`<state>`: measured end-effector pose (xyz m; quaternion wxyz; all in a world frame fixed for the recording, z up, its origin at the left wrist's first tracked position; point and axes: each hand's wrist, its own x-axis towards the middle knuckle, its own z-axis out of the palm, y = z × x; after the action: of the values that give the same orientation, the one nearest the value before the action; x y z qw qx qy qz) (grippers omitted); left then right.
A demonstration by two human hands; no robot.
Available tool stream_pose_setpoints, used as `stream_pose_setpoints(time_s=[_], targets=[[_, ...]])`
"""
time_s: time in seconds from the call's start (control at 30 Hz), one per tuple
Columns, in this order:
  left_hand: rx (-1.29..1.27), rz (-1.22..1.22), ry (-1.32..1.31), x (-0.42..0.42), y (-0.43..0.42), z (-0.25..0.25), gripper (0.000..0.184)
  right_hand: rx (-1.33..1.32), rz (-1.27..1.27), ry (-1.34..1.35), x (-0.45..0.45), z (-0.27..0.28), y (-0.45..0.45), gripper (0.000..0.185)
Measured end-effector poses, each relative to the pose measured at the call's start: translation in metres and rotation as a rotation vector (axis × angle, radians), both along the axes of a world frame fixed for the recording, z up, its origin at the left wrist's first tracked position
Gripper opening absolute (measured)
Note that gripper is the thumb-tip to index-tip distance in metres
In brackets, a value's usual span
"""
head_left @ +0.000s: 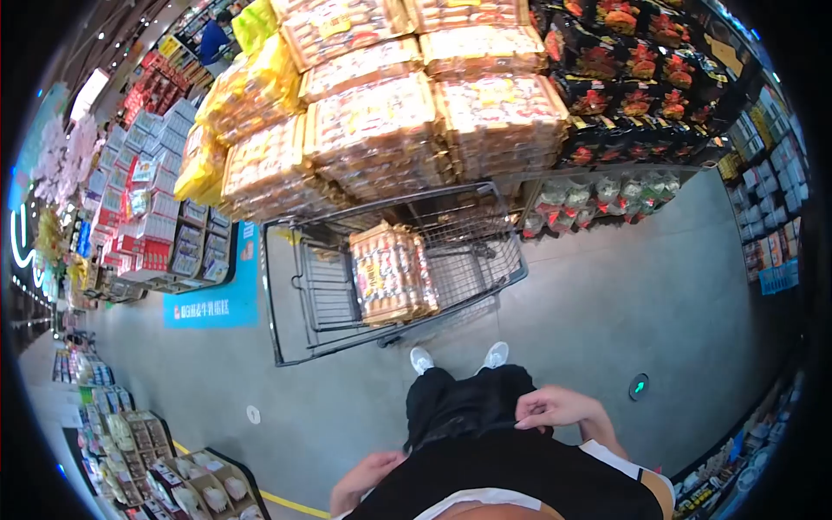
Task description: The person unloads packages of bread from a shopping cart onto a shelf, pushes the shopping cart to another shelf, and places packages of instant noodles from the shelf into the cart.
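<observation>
My right hand (555, 406) is at my waist, its fingers curled and pinched at the hem of my black shirt (511, 464). On the other side, my left hand (371, 471) rests against the same shirt; its fingertips are partly hidden at the cloth's edge. In front of my feet stands a grey wire shopping cart (464, 299). Inside it lies a stack of clear-wrapped packs of brown-and-white snacks (392, 270), apart from both hands.
Behind the cart rises a display of similar snack packs (373, 126), with yellow bags (251, 87) at its left and black packages (641, 65) at its right. Shelves (156, 208) stand on the left. Goods bins (204, 485) are at lower left. Grey floor (607, 303) surrounds me.
</observation>
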<state>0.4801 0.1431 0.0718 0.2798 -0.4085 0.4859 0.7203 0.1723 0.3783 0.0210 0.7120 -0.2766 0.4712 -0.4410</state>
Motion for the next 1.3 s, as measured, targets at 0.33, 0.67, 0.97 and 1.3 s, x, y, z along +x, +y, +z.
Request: stream_pose_setpoints(time_s=[0.33,0.67,0.97,1.3], targets=[[0.193,-0.141,0.394,-0.050,0.002,-0.045,0.019,0.087,-0.065,-0.040,-0.041,0.001,0.078,0.013],[-0.147,-0.247,-0.150,-0.039,-0.046,-0.173,0.049,0.412,-0.503,-0.315,-0.024,-0.131,0.066,0.013],[0.303,-0.100,-0.038,0.018,-0.048,-0.239,0.071,0.373,-0.351,-0.001,0.187,-0.094,-0.280,0.025],[0.166,-0.152,-0.164,-0.030,-0.115,-0.133,0.056,0.547,-0.132,0.145,-0.016,-0.163,-0.105,0.040]])
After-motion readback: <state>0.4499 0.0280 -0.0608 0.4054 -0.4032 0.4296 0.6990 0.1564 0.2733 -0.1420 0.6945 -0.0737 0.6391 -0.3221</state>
